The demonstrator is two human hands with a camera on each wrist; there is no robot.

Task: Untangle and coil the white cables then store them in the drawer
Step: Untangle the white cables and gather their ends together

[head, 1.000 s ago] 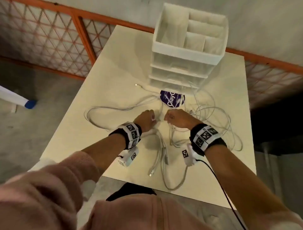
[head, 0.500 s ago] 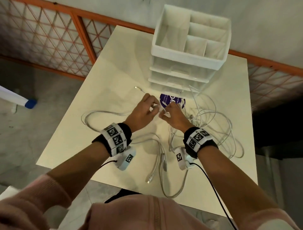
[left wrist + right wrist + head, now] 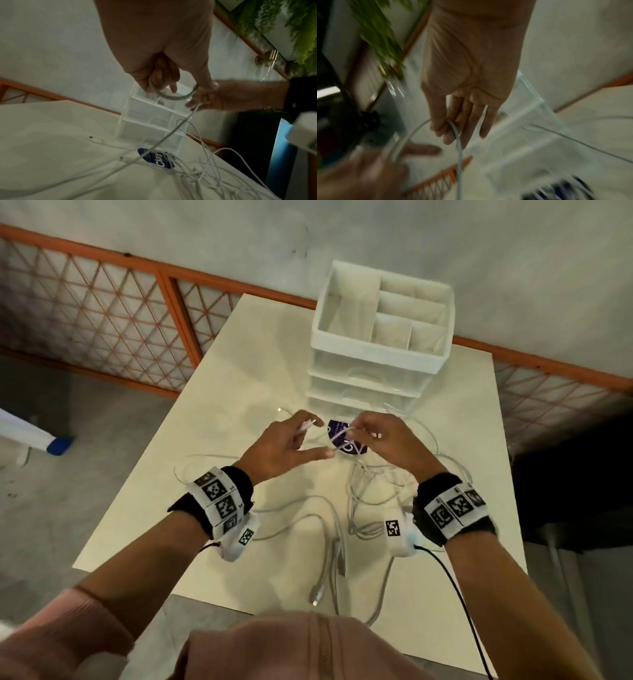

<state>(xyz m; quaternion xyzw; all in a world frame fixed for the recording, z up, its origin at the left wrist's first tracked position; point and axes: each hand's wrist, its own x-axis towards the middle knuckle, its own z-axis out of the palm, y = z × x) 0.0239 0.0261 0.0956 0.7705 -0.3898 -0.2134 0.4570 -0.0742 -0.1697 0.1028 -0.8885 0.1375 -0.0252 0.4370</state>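
Observation:
Several white cables (image 3: 373, 494) lie tangled on the cream table (image 3: 239, 378) in front of a white drawer unit (image 3: 380, 361). Both hands are raised above the tangle, close together. My left hand (image 3: 291, 440) pinches one cable's plug end between thumb and forefinger, its other fingers spread. A short loop of that cable (image 3: 171, 96) hangs from the left hand to my right hand (image 3: 376, 436). The right hand (image 3: 462, 121) grips the same cable, which runs down from it to the pile. The drawers look shut.
A round dark blue "Clay" lid (image 3: 346, 443) lies under the cables by the drawer unit. Loose cable ends (image 3: 329, 570) reach the near table edge. An orange-framed mesh fence (image 3: 102, 313) runs behind the table. Green foliage (image 3: 291, 27) hangs on the right.
Both hands rose from the table and moved away from me toward the drawer unit, lifting one cable end off the pile; a loop now hangs between them.

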